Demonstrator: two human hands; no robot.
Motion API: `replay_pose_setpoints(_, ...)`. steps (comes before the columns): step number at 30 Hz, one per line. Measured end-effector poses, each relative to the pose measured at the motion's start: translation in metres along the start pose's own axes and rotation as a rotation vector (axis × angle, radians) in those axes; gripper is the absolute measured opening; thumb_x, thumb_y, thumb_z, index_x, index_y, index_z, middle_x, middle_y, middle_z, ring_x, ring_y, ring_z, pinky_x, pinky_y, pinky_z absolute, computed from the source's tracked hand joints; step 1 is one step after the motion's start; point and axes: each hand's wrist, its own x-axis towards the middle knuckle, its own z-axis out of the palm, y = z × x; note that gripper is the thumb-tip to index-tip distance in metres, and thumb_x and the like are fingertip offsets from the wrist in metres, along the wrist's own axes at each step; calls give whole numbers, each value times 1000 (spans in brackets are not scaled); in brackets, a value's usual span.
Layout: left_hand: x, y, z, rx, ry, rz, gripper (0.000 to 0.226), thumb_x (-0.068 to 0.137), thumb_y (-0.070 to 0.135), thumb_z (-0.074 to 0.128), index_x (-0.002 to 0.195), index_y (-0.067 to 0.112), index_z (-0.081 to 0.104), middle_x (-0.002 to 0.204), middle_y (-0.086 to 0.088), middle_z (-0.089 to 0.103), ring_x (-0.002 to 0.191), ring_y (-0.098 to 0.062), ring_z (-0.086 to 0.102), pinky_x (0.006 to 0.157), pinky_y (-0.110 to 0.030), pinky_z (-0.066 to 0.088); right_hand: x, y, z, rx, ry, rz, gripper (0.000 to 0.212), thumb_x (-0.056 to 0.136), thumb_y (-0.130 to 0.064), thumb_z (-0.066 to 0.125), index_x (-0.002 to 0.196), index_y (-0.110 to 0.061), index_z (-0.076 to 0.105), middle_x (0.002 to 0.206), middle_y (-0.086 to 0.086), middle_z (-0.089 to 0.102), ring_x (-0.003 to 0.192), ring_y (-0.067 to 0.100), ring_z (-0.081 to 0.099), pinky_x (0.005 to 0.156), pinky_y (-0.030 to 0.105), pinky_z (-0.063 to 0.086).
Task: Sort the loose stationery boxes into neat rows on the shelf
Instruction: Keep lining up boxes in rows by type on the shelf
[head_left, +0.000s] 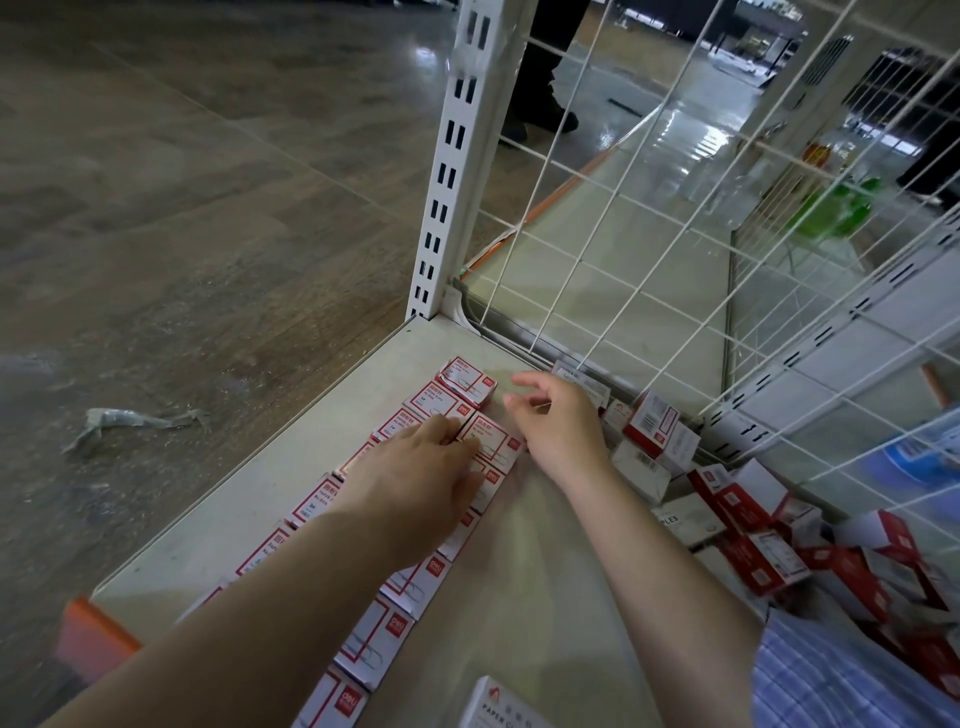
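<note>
Left hand flat with straight fingers on rows of boxes on shelf, right hand relaxed, holding nothing, beside top box, loose pile at right by wire grid

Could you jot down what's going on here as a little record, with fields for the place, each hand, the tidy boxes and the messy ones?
place: pale shelf with a white wire grid back
left hand: fingers flat on the rows of boxes
right hand: above the shelf, fingers loosely curled, holding nothing
tidy boxes: two rows, flat, side by side
messy boxes: loose pile heaped to the right
floor: crumpled plastic scrap
</note>
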Motion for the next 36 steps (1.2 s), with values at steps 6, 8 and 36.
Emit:
replay_pose_setpoints(6, -7, 4, 5, 44, -3, -13, 52, 98, 44, 25, 147, 30, 16, 156, 9, 8, 143, -13, 8, 115, -30, 11, -7, 17, -21, -13, 139, 38, 25, 92, -17, 56, 116, -17, 61, 105, 0, 63, 75, 4, 51, 57, 8, 34)
replay_pose_setpoints(8, -10, 7, 8, 40, 34, 6, 50, 98, 43, 24, 147, 30, 19, 155, 11, 13, 142, -11, 10, 114, -27, 11, -7, 23, -28, -60, 197, 53, 27, 91, -12, 56, 118, -15, 59, 108, 3, 64, 82, 9, 54, 58, 11, 36)
replay_pose_setpoints(36, -27, 63, 13, -414, 243, -222, 39, 96, 30, 42, 134, 24, 45, 130, 2, 51, 115, -16, 49, 96, -28, 40, -38, 30, -67, -15, 224, 32, 29, 91, -17, 56, 118, -7, 60, 116, 6, 63, 98, 14, 58, 72, 17, 44)
